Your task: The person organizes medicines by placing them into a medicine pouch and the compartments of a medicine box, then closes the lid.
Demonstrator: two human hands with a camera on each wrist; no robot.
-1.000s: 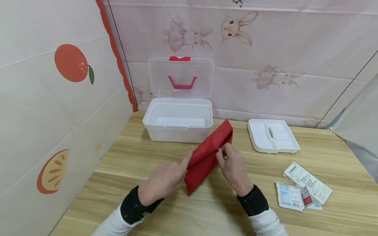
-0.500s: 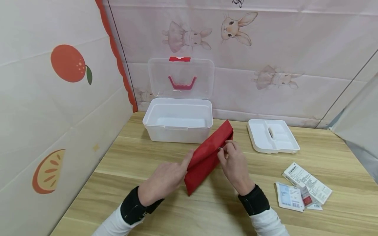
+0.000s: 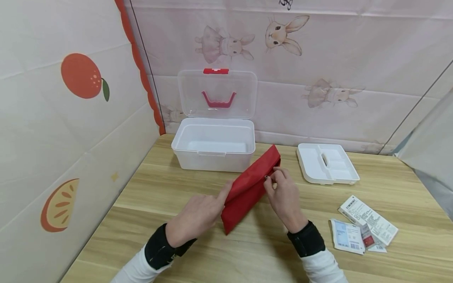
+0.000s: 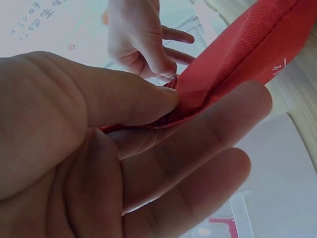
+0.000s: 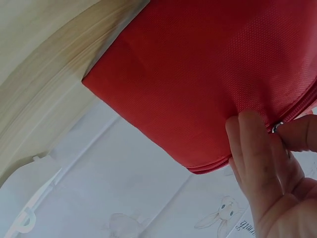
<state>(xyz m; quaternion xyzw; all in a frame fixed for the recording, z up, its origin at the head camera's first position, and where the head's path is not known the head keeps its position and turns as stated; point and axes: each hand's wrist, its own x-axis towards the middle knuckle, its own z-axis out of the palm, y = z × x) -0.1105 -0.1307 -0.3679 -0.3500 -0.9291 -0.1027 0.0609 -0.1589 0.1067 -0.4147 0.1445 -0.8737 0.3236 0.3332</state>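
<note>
A red fabric zipper pouch [image 3: 244, 192] stands tilted over the table, in front of the white box. My left hand [image 3: 198, 214] pinches its near left end between thumb and fingers, plain in the left wrist view. At the zipped edge, my right hand [image 3: 283, 200] pinches the small metal zipper pull [image 5: 277, 127] with thumb and forefinger. The other right fingers press against the pouch's side in the right wrist view. Part of the zipper [image 5: 302, 104] runs along the edge beyond the pull.
A white plastic box [image 3: 214, 159] stands at the back, its clear lid [image 3: 217, 84] raised. Right of it lies a white divided tray [image 3: 329, 163]. Flat packets [image 3: 348, 236] and a white printed box [image 3: 368, 218] lie at the right. Fabric walls border the table [image 3: 148, 188].
My right hand has moved slightly right and toward the far end along the pouch's edge, with the zipper pull. The left hand has kept its place.
</note>
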